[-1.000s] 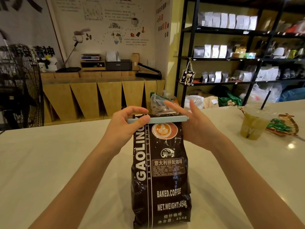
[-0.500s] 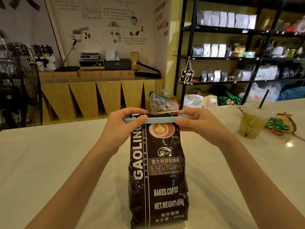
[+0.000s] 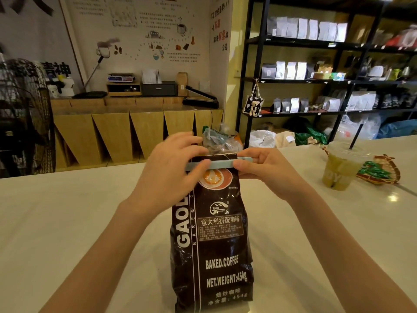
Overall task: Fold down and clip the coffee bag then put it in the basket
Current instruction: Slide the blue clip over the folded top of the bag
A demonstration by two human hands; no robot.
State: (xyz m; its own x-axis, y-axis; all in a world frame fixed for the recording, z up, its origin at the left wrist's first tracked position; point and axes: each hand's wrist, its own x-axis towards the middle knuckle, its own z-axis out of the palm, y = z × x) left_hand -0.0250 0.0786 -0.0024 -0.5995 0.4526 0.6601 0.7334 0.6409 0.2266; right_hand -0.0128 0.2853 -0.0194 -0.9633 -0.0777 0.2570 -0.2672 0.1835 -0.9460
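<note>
A dark brown coffee bag [image 3: 214, 240] stands upright on the pale table [image 3: 67, 222], centre of view. A long light-blue clip [image 3: 222, 164] lies across its folded top, with a strip of bag showing above it. My left hand [image 3: 168, 175] grips the clip's left end, thumb on the front and fingers over the bag top. My right hand [image 3: 268, 171] pinches the clip's right end. No basket is in view.
An iced drink in a plastic cup with a black straw [image 3: 340, 168] stands at the right, beside a woven coaster holding green packets [image 3: 379, 172]. Beyond the table are a wooden counter [image 3: 135, 129], a black fan [image 3: 24, 118] and shelves of bags [image 3: 316, 71].
My left hand has shifted right along the clip and now covers more of the bag's top left. The clip sits a little lower on the bag, with bag edge showing above it.
</note>
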